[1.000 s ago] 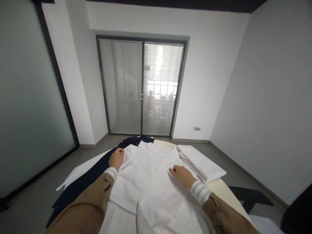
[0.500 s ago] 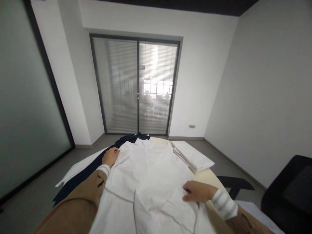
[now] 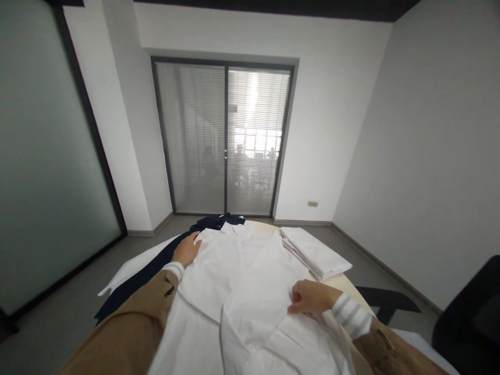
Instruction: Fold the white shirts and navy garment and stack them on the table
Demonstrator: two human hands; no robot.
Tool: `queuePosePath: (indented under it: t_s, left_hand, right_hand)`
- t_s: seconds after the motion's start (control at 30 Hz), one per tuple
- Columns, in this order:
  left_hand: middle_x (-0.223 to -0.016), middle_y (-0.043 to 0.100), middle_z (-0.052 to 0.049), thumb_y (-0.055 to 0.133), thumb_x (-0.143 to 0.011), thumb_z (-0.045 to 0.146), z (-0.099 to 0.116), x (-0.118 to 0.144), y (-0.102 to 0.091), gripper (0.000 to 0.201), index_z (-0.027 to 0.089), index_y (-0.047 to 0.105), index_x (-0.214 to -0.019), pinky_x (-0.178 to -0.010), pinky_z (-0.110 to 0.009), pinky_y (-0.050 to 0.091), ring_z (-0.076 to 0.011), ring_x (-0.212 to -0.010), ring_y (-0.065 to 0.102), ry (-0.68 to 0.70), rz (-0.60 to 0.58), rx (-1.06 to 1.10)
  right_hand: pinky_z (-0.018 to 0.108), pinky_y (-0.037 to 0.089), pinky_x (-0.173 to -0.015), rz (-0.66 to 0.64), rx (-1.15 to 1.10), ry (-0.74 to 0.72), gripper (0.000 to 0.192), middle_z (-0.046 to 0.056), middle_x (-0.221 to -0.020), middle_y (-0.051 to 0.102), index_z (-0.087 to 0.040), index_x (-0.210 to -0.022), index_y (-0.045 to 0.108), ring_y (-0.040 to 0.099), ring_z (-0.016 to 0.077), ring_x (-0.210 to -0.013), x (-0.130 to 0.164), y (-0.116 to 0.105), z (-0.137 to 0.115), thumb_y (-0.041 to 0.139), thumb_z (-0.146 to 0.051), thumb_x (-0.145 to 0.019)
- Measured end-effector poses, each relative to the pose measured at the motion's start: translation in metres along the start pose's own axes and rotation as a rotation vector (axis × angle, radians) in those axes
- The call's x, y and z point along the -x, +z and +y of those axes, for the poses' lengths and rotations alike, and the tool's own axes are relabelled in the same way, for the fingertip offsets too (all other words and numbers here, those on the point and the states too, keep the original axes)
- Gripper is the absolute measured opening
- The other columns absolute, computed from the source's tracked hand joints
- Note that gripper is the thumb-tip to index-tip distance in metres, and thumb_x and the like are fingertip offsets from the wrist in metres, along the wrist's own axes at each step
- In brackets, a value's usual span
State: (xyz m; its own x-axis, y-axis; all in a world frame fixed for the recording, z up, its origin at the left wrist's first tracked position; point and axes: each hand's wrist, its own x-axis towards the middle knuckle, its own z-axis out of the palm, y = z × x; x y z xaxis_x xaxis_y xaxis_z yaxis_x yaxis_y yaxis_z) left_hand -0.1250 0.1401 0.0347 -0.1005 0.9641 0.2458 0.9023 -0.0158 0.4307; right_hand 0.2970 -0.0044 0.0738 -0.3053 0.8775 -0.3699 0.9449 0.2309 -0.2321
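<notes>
Low in the middle of the frame, the white shirt [image 3: 242, 276] lies flat, its long way running up toward the doors. Right hand [image 3: 310, 298] pinches its right edge, fingers curled. Left hand [image 3: 186, 250] rests flat on its upper-left corner, fingers spread.

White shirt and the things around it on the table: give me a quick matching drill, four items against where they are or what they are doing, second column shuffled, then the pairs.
Items:
1. white shirt
2. dark blue garment
3. folded white stack
4. right hand

Places or states:
A. lies on the far right part of the table
B. pinches the shirt's cloth at its right side
C. spread flat in the middle
D. lies along the shirt's left side, partly under it

Pairs: 1-C, 2-D, 3-A, 4-B
</notes>
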Motion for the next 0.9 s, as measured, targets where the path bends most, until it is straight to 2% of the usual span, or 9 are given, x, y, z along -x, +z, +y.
queuePosePath:
  t_s: [0.1,0.2,0.27,0.33,0.43,0.5,0.6,0.77,0.9]
  left_hand:
    - [-0.143,0.051,-0.01,0.039,-0.098,0.027,0.005,-0.004,-0.002,0.04,0.025,0.058,-0.133,-0.104,-0.034,0.04,-0.0244,-0.127,0.051,0.085,0.012,-0.036]
    - [-0.151,0.041,-0.004,0.042,-0.095,0.019,0.01,-0.01,-0.002,0.043,0.032,0.059,-0.132,-0.106,-0.036,0.039,-0.0246,-0.134,0.042,0.176,-0.014,-0.066]
    - [-0.152,0.039,-0.002,0.046,-0.093,0.017,0.013,-0.013,-0.001,0.045,0.037,0.059,-0.131,-0.103,-0.037,0.041,-0.0256,-0.134,0.041,0.233,-0.043,-0.094]
    - [-0.148,0.044,-0.004,0.048,-0.093,0.019,0.015,-0.016,0.001,0.038,0.035,0.064,-0.123,-0.098,-0.038,0.044,-0.0273,-0.13,0.045,0.242,-0.051,-0.132]
    - [-0.129,0.059,-0.011,0.044,-0.097,0.025,0.014,-0.023,0.0,0.027,0.027,0.066,-0.111,-0.09,-0.037,0.046,-0.0274,-0.114,0.057,0.177,-0.022,-0.171]
    - [-0.116,0.065,-0.012,0.037,-0.1,0.028,0.01,-0.029,-0.004,0.03,0.023,0.063,-0.112,-0.087,-0.036,0.046,-0.0269,-0.105,0.061,0.114,0.012,-0.176]
    - [-0.109,0.069,-0.014,0.033,-0.101,0.032,0.003,-0.039,-0.009,0.033,0.021,0.061,-0.114,-0.083,-0.036,0.045,-0.0275,-0.1,0.064,0.008,0.048,-0.178]
    - [-0.111,0.071,-0.014,0.034,-0.1,0.036,0.003,-0.046,-0.001,0.034,0.021,0.058,-0.12,-0.083,-0.037,0.047,-0.0295,-0.102,0.066,-0.066,0.012,-0.156]
    - [-0.13,0.061,-0.021,0.034,-0.097,0.046,0.01,-0.034,0.005,0.051,0.017,0.041,-0.139,-0.09,-0.042,0.047,-0.0342,-0.113,0.063,-0.11,0.006,-0.159]
  right_hand:
    - [0.027,0.044,-0.06,-0.035,-0.021,-0.014,0.019,0.005,-0.065,0.072,-0.018,-0.076,0.077,0.065,0.0195,-0.064,-0.01,0.004,-0.003,0.07,-0.034,-0.07]
    - [0.026,0.042,-0.058,-0.022,-0.034,-0.019,0.016,0.004,-0.068,0.072,-0.018,-0.075,0.076,0.064,0.0183,-0.064,-0.016,0.011,0.002,0.072,-0.03,-0.066]
    - [0.025,0.04,-0.056,-0.035,-0.065,-0.033,0.013,0.003,-0.064,0.071,-0.018,-0.073,0.075,0.061,0.0164,-0.061,-0.019,0.014,0.006,0.071,-0.029,-0.066]
    - [0.023,0.039,-0.054,-0.06,-0.109,-0.05,0.011,0.001,-0.06,0.068,-0.017,-0.069,0.073,0.059,0.0143,-0.057,-0.02,0.016,0.012,0.068,-0.027,-0.068]
    - [0.022,0.039,-0.054,-0.091,-0.184,-0.083,0.012,-0.001,-0.058,0.065,-0.017,-0.068,0.07,0.056,0.0126,-0.055,-0.018,0.014,0.02,0.065,-0.028,-0.07]
    - [0.022,0.039,-0.054,-0.121,-0.252,-0.111,0.012,-0.002,-0.058,0.064,-0.017,-0.068,0.067,0.055,0.0122,-0.056,-0.015,0.012,0.025,0.065,-0.028,-0.071]
    - [0.021,0.039,-0.054,-0.158,-0.344,-0.11,0.011,-0.003,-0.056,0.06,-0.017,-0.068,0.064,0.054,0.0113,-0.054,-0.011,0.012,0.032,0.065,-0.028,-0.07]
    - [0.021,0.037,-0.052,-0.104,-0.408,-0.041,0.012,-0.004,-0.054,0.057,-0.018,-0.067,0.062,0.051,0.0102,-0.052,-0.012,0.021,0.037,0.067,-0.029,-0.068]
    - [0.021,0.036,-0.052,-0.08,-0.453,-0.061,0.014,-0.004,-0.057,0.057,-0.017,-0.072,0.063,0.05,0.0097,-0.053,-0.012,0.028,0.04,0.068,-0.03,-0.07]
